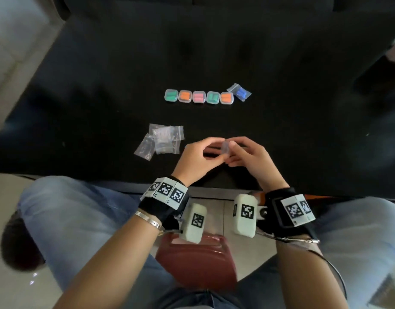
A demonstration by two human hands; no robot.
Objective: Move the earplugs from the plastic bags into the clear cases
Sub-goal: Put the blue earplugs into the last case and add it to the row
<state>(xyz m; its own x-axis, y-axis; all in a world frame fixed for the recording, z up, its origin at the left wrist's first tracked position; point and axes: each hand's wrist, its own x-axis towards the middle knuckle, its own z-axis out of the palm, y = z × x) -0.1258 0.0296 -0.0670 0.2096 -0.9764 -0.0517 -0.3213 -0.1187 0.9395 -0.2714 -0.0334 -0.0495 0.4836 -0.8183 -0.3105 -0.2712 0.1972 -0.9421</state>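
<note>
Both my hands meet over the near middle of the black table (103,85). My left hand (197,158) and my right hand (247,156) pinch a small clear case (226,146) between their fingertips; I see no colour inside it. Farther back stands a row of several clear cases (198,97) holding green, orange and pink earplugs. At the right end of that row lies a plastic bag with blue earplugs (240,92). A pile of see-through plastic bags (162,139) with no coloured earplugs showing in them lies left of my left hand.
The table's near edge runs just in front of my knees, with a dark red stool (198,262) below between my legs. A dark shape, partly cut off, sits at the table's far right (383,70). Pale floor (9,52) shows to the left.
</note>
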